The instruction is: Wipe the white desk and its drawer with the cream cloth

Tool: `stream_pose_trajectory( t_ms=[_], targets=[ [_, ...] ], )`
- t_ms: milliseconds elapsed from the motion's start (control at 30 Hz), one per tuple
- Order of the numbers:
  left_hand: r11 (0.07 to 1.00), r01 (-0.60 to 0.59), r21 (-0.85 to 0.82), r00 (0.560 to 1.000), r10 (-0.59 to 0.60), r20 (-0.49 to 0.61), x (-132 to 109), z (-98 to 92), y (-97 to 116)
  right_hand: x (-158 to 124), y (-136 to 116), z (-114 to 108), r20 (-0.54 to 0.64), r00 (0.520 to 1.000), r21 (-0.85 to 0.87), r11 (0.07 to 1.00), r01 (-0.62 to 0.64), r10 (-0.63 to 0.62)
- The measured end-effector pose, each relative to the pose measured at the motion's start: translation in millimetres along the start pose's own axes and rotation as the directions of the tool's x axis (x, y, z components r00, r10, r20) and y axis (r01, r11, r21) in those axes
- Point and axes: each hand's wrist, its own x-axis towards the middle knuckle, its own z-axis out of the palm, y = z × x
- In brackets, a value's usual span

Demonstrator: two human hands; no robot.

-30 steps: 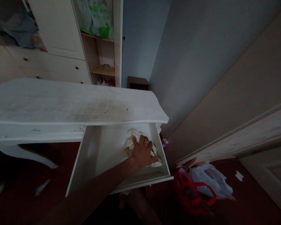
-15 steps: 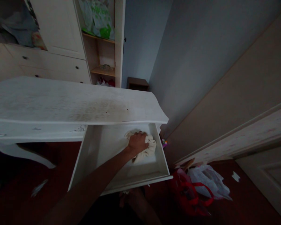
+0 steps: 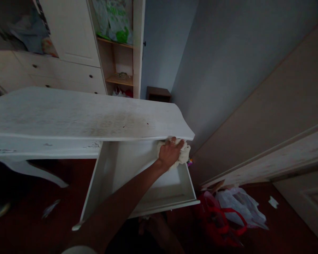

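My left hand [image 3: 170, 154] reaches in from the lower left and is closed on a crumpled cream cloth [image 3: 184, 154]. The cloth is pressed at the back right corner of a pulled-out white drawer [image 3: 145, 197], over its right side wall and by the table's front edge. A ring shows on one finger. Below the drawer front, in deep shadow, my right hand [image 3: 148, 225] appears with bent fingers beside a small pale bit; what it holds is too dark to make out. The white table [image 3: 60, 113] has dark smudges on its top.
A grey wall [image 3: 214, 70] rises close on the right. A red bag [image 3: 214, 218] and a white plastic bag [image 3: 241, 204] lie on the dark red floor. Behind the table stand a white cabinet [image 3: 74, 35] with open shelves and a small brown box [image 3: 159, 92].
My left hand and the cloth have moved from inside the drawer up and right, onto its back right corner. The view has shifted slightly; the right hand stays under the drawer.
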Motion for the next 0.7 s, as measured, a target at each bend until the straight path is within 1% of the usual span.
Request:
stream_pose_trajectory(
  t_ms=[100, 200, 267, 367, 433, 467, 500, 600, 633, 667, 700],
  targets=[
    [0.999, -0.037, -0.015, 0.998, 0.037, 0.049, 13.6, 1.8, -1.5, -0.1, 2.9, -0.8, -0.014, 1.0, 0.032, 0.999, -0.008, 0.008],
    [0.989, -0.129, -0.069, 0.98, 0.138, 0.141, 13.7, -0.7, -8.5, 1.6, 3.1, 0.1, 0.003, 1.0, 0.038, 0.999, 0.005, -0.005],
    [0.972, -0.213, -0.095, 0.953, 0.228, 0.198, 6.3, -4.1, -11.6, 2.8, 1.6, 0.7, 0.017, 1.0, 0.032, 0.999, 0.013, -0.014],
    [0.93, -0.341, -0.136, 0.894, 0.366, 0.257, -12.1, -11.3, -8.9, 3.6, -1.1, 0.3, 0.03, 0.999, 0.003, 1.0, 0.017, -0.017],
    [0.895, -0.406, -0.183, 0.846, 0.444, 0.295, -25.2, -16.6, -3.0, 3.1, -2.7, -0.2, 0.044, 0.999, -0.023, 1.0, 0.018, -0.017],
    [0.873, -0.435, -0.219, 0.814, 0.486, 0.319, -31.0, -18.9, 0.4, 2.7, -3.6, -0.3, 0.052, 0.998, -0.034, 0.999, 0.021, -0.019],
    [0.845, -0.465, -0.265, 0.771, 0.533, 0.349, -36.0, -20.9, 3.8, 2.2, -4.7, -0.1, 0.06, 0.998, -0.045, 0.999, 0.025, -0.022],
    [0.736, -0.53, -0.421, 0.61, 0.676, 0.414, -45.9, -24.1, 12.3, 0.9, -8.8, 2.8, 0.085, 0.996, -0.083, 0.996, 0.032, -0.025],
    [0.708, -0.537, -0.458, 0.568, 0.705, 0.424, -47.7, -24.7, 14.3, 0.6, -10.2, 4.3, 0.09, 0.996, -0.097, 0.995, 0.033, -0.024],
    [0.69, -0.539, -0.482, 0.541, 0.723, 0.429, -48.9, -25.4, 15.7, 0.4, -11.5, 5.9, 0.091, 0.996, -0.109, 0.993, 0.034, -0.024],
    [0.683, -0.538, -0.493, 0.531, 0.729, 0.432, -49.9, -26.4, 16.5, 0.3, -12.5, 7.3, 0.086, 0.996, -0.117, 0.993, 0.034, -0.024]
  ],
)
